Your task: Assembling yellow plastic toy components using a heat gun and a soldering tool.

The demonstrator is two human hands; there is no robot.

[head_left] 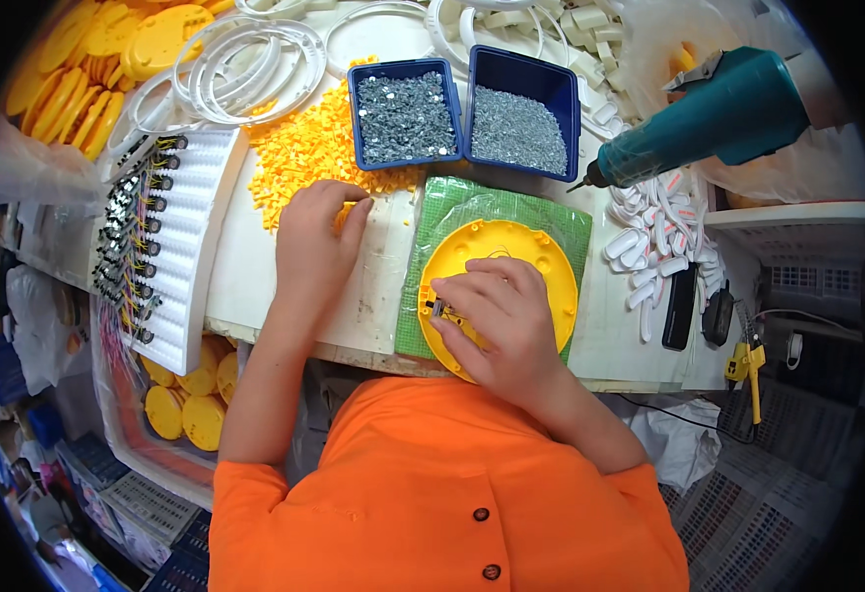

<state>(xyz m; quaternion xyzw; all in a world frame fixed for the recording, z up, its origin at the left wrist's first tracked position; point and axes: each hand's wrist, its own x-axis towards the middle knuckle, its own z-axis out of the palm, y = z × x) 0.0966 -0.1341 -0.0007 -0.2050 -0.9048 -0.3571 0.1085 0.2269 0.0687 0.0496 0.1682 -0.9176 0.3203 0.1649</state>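
A round yellow plastic housing (pixel 563 316) lies open side up on a green wrapped pad (pixel 415 340) in front of me. My right hand (pixel 500 321) rests over it. Thumb and forefinger pinch a small silver-and-dark part (pixel 439 308) at the housing's left edge; the palm hides part of the inside. Over the near edge of a heap of small yellow plastic pieces (pixel 299 158) is my left hand (pixel 322 237), its thumb and forefinger tips almost meeting. Whatever is between those tips is too small to make out.
Two blue bins, one of dark metal bits (pixel 403 160) and one of screws (pixel 519 133), stand behind the pad. A teal electric screwdriver (pixel 709 113) hangs at the right, above white plastic parts (pixel 649 232). At left lies a white foam tray (pixel 191 217) with wired components.
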